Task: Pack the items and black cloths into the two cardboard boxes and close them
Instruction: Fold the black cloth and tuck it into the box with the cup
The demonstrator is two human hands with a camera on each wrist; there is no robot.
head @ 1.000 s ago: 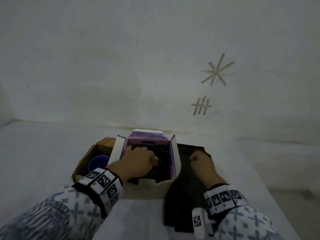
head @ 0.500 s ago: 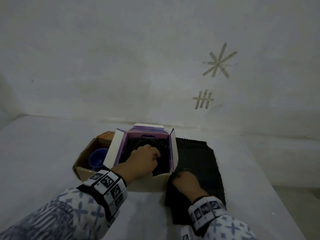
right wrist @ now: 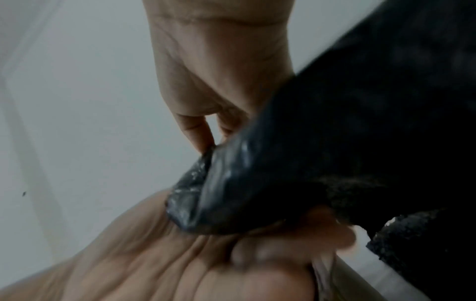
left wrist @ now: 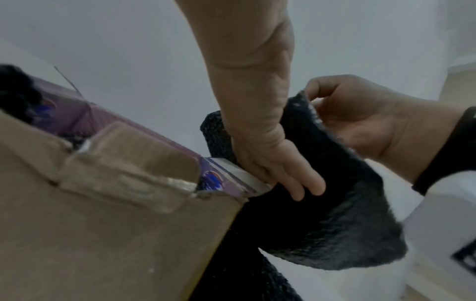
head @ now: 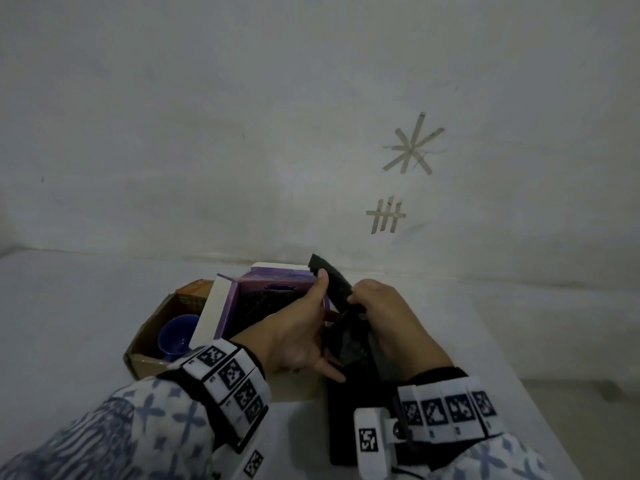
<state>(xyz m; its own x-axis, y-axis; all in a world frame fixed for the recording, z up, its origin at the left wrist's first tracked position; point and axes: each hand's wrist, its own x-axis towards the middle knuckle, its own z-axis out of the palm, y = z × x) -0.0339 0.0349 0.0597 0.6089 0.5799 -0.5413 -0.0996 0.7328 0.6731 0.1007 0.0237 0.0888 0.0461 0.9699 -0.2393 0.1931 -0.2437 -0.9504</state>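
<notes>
Both my hands hold a black cloth (head: 332, 285) up just right of the open purple-lined cardboard box (head: 227, 306). My right hand (head: 384, 313) pinches its top edge; the left wrist view shows that pinch on the black cloth (left wrist: 335, 213) plainly. My left hand (head: 301, 334) grips the cloth from the box side, thumb up along it. The cloth's near end (head: 346, 427) still lies on the table. Another black cloth (head: 263, 303) fills the purple box. A brown cardboard box (head: 145, 344) at the left holds a blue cup (head: 176, 336).
The white table (head: 86, 323) runs up to a white wall with tape marks (head: 412, 147). Its right edge (head: 540, 403) lies close beside my right forearm. The purple box's flaps (head: 207, 306) stand open.
My left hand came out of the purple box and joined the right hand. The black cloth, flat on the table before, is now lifted at its far end.
</notes>
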